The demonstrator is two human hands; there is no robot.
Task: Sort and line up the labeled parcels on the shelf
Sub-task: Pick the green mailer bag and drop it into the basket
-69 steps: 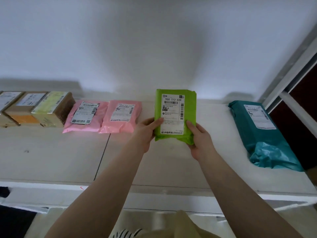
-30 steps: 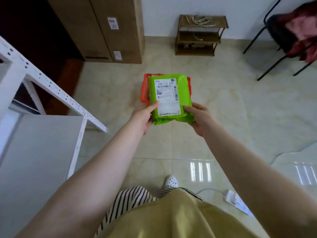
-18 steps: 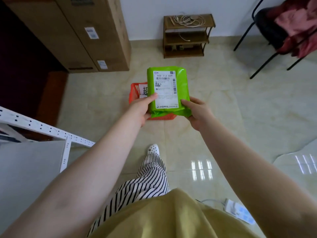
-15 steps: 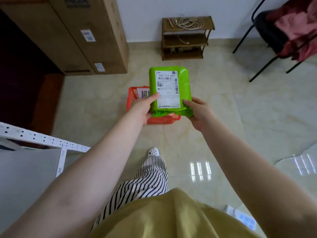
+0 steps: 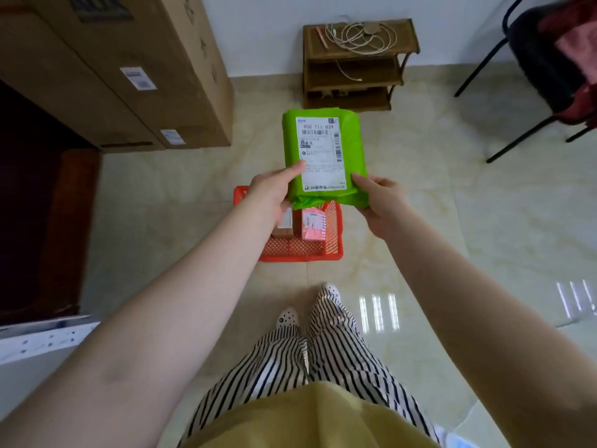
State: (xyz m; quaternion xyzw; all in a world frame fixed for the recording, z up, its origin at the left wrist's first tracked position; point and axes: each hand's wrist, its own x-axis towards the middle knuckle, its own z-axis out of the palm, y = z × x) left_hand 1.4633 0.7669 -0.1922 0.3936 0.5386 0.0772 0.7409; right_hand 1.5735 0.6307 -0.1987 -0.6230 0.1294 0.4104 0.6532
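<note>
Both hands hold the soft green plastic parcel [image 5: 324, 156] up over the red plastic basket [image 5: 302, 245] on the floor. The left hand [image 5: 271, 197] and right hand [image 5: 381, 202] pinch its bottom corners, so the white label faces up, likely for reading.

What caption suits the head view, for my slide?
Both hands hold a green parcel above a red basket.
</note>
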